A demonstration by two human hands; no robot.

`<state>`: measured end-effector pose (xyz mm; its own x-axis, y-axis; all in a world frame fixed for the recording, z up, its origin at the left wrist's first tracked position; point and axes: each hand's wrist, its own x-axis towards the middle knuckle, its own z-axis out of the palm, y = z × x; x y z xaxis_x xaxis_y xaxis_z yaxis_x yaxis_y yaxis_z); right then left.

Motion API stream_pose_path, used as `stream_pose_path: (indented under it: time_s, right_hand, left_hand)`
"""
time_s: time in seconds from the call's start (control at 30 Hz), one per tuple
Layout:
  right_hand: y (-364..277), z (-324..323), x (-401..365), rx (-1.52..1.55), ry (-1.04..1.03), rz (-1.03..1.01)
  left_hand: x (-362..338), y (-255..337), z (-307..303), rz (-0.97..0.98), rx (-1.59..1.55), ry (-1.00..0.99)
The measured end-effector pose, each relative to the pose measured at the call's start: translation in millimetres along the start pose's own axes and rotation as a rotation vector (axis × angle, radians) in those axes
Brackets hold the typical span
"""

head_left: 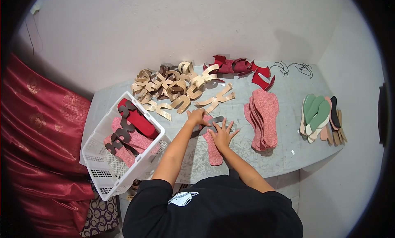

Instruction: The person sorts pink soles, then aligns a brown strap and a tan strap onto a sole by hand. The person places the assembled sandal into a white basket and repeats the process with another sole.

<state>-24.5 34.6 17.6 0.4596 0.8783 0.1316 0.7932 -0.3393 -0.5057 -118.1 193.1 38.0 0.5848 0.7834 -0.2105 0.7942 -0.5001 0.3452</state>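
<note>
A pink speckled sole [214, 150] lies on the grey table, with a dark grey strap piece [210, 127] across its upper part. On the strap's left side rests my left hand [198, 117], its fingers apart. My right hand [223, 136] is spread over the right side of the strap and sole, fingers apart. Parts of the strap and sole are hidden under both hands. To the right stands a stack of pink soles [263, 118]. Beyond my hands lies a beige strap piece [217, 99].
A white basket [95, 184] at the left holds pink and red soles with dark straps. Beige straps [177, 88] and red pieces [234, 66] are heaped at the back. Green, white and tan soles [317, 114] and black cords [302, 68] lie right.
</note>
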Motion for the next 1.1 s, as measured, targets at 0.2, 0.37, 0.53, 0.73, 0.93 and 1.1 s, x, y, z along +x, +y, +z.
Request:
stream_pose_path:
  time_s: [0.2, 0.37, 0.53, 0.73, 0.93, 1.1]
  right_hand:
    - [-0.8, -2.3, 1.2, 0.022, -0.067, 0.062]
    - [3.4, -0.3, -0.8, 0.089, 0.039, 0.074]
    - [3.7, -10.7, 1.9, 0.201, 0.009, 0.177]
    - [0.7, -20.2, 1.1, 0.544, 0.072, 0.159]
    - [-17.5, -37.6, 2.5, 1.255, 0.064, 0.006]
    - [-31.7, -72.2, 27.9, 1.756, -0.323, 0.043]
  left_hand:
    - [7.3, 11.3, -10.8, 0.024, 0.042, -0.05]
    - [4.1, 12.4, -26.5, 0.175, -0.083, -0.08]
    - [3.0, 14.1, -45.6, 0.25, -0.014, -0.288]
    - [-33.5, 22.8, -84.1, 0.454, -0.084, -0.207]
    - [-63.5, 23.6, -113.8, 0.644, -0.159, -0.112]
    - [-82.7, 32.0, -141.0, 0.683, -0.074, 0.083]
